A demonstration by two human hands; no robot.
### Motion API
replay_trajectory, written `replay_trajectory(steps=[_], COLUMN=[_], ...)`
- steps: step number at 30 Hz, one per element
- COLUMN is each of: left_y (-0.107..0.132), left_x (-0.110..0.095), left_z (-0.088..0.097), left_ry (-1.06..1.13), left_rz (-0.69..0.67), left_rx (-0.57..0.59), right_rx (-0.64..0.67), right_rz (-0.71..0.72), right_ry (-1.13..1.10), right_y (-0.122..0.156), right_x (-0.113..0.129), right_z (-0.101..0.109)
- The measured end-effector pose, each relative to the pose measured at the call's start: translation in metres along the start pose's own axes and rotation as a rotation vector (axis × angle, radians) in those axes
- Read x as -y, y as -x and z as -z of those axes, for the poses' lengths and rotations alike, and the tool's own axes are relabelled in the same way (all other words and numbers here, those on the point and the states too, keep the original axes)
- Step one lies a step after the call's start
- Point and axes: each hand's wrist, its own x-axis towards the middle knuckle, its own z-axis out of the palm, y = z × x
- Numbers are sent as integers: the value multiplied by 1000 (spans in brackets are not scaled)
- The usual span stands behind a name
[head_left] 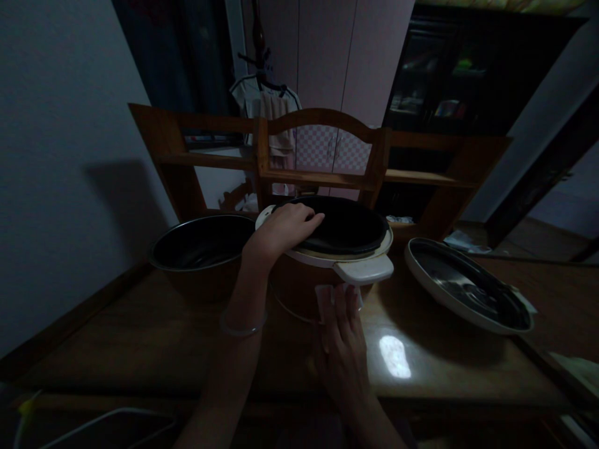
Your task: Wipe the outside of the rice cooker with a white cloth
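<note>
A round electric cooker (pixel 299 288) with a pale rim and a white side handle (pixel 367 269) stands on the wooden desk. Its opening shows a black interior (pixel 346 224). My left hand (pixel 291 226), with a clear bangle on the wrist, is curled over the near left part of the rim; some of its fingertips are hidden. Low on the cooker's front, below the handle, my right hand (pixel 344 321) presses a pale folded cloth or tissue (pixel 324 298) against the outer wall with its fingers extended over it.
Left of the cooker sits a black inner pot (pixel 206 246). A round lid (pixel 468 284) lies tilted, inner side up, at the right. Behind them rises a wooden shelf frame (pixel 322 181). A white wire hanger (pixel 121 411) is below the desk's front edge.
</note>
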Motion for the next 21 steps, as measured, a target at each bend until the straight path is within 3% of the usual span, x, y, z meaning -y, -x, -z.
replay_trajectory(steps=[21], left_y=[0], left_x=[0], left_z=[1], left_ry=[8], left_rz=[-5], left_rx=[-2], right_rx=[6], right_rz=[-1], right_ry=[-10], right_y=[0], right_x=[0], right_z=[-1])
